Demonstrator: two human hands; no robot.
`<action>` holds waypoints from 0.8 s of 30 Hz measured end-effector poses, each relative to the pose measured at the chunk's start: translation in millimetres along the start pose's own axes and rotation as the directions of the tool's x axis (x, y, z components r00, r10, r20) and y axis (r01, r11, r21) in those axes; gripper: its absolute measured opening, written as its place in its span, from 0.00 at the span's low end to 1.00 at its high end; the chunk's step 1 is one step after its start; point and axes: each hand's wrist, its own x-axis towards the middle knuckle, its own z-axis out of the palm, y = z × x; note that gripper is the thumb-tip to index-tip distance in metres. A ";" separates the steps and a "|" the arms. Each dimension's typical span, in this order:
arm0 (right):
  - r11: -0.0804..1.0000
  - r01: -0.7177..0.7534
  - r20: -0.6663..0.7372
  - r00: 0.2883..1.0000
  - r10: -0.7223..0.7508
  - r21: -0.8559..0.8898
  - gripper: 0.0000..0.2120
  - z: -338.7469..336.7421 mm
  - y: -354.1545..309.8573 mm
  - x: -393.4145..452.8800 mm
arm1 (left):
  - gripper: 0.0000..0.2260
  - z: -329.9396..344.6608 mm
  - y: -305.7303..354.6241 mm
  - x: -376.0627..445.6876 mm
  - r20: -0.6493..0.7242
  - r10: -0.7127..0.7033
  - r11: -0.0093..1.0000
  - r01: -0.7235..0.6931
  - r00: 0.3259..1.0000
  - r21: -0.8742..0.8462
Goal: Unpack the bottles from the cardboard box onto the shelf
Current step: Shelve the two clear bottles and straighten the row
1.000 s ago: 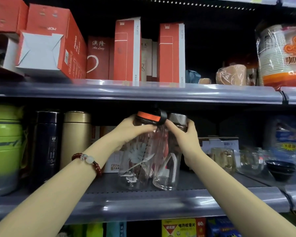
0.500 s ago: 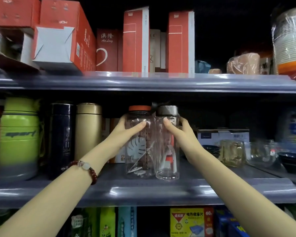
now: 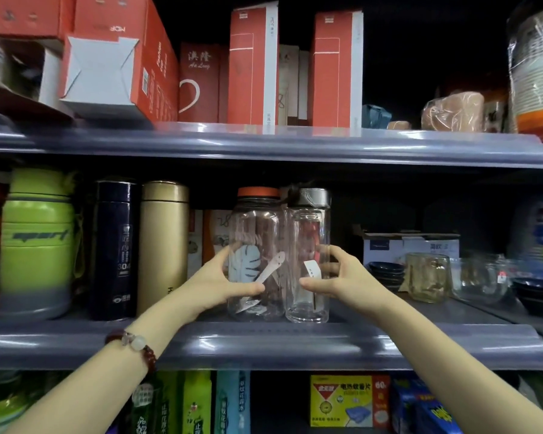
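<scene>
Two clear bottles stand upright side by side on the middle grey shelf (image 3: pixel 264 343). The orange-lid bottle (image 3: pixel 257 233) has a leaf print; the silver-lid bottle (image 3: pixel 309 227) touches its right side. My left hand (image 3: pixel 220 286) holds the lower part of the orange-lid bottle, thumb in front and fingers behind. My right hand (image 3: pixel 339 277) holds the silver-lid bottle low down in the same way. The cardboard box is out of view.
Left of the bottles stand a gold flask (image 3: pixel 163 245), a navy flask (image 3: pixel 115 245) and a green sport jug (image 3: pixel 36 242). Glass mugs (image 3: pixel 428 277) and dark bowls (image 3: pixel 386 270) sit to the right. Red boxes (image 3: pixel 253 67) fill the upper shelf.
Both hands slid down from the bottle tops to the lower bodies. The bottles went from tilted in the air to standing upright on the shelf.
</scene>
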 end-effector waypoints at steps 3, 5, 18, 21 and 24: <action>0.998 0.026 -0.104 0.994 -0.031 -0.054 0.31 10.3 -1.8 -3.1 | 0.59 14.1 3.5 -5.1 -0.169 0.046 0.975 -0.008 0.985 0.221; 0.998 0.013 -0.105 0.994 -0.019 -0.060 0.31 10.1 -2.8 -3.4 | 0.57 11.0 7.4 -9.0 -0.092 0.012 0.988 0.002 0.996 0.153; 0.999 -0.050 0.003 0.999 0.050 -0.004 0.28 -1.6 8.8 -5.8 | 0.57 8.0 5.8 -7.7 -0.072 -0.078 0.976 0.091 0.994 0.199; 0.998 -0.032 -0.087 0.996 0.027 -0.054 0.29 3.8 8.8 -5.8 | 0.55 22.9 12.1 -13.2 -0.218 -0.026 0.916 0.111 0.976 0.386; 0.998 -0.039 -0.085 0.996 0.035 -0.052 0.30 4.3 11.5 -4.3 | 0.46 4.9 11.2 -13.2 -0.064 -0.072 0.962 0.086 0.995 0.259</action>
